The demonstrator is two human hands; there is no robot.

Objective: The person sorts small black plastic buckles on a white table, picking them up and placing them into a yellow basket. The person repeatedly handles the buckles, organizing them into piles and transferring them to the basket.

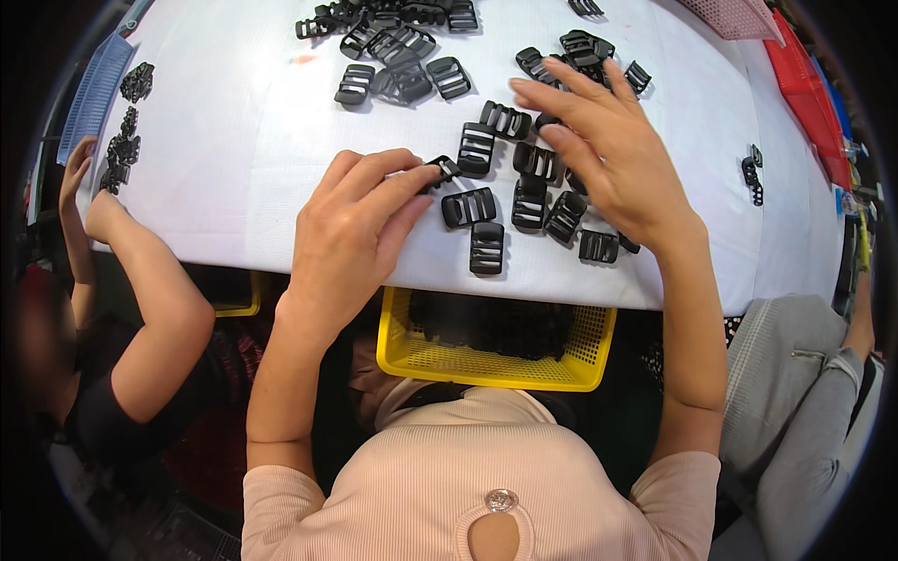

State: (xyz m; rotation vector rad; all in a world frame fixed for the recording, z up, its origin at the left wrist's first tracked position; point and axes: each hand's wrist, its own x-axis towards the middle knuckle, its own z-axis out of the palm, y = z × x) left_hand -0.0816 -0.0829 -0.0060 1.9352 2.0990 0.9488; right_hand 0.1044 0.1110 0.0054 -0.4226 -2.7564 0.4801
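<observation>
Several loose black buckles (pixel 486 248) lie scattered on the bench (pixel 224 201) between the person's hands, at odd angles, some touching. The left hand (pixel 351 220) has its grip pinched on one buckle (pixel 443 172) at the fingertips, just beside the loose ones. Above the right side of the spread, the right hand (pixel 613 159) has its grip loose, fingers splayed; it covers some pieces, and I cannot tell whether it touches any. Two heaps sit farther up, a larger heap (pixel 402 47) and a smaller heap (pixel 587 47) near the right fingertips. More black pieces (pixel 122 154) lie at the far left, near a blue basket (pixel 96 93) and a co-worker's arm (pixel 164 280).

White cloth covers the bench, with a faint reddish mark (pixel 304 59) on it. Below its near edge, by the person's lap, stands a yellow basket (pixel 496 376) with dark contents. A pink basket (pixel 734 14) and a red tray (pixel 809 93) line the right side, where someone in grey clothing (pixel 795 393) sits close by.
</observation>
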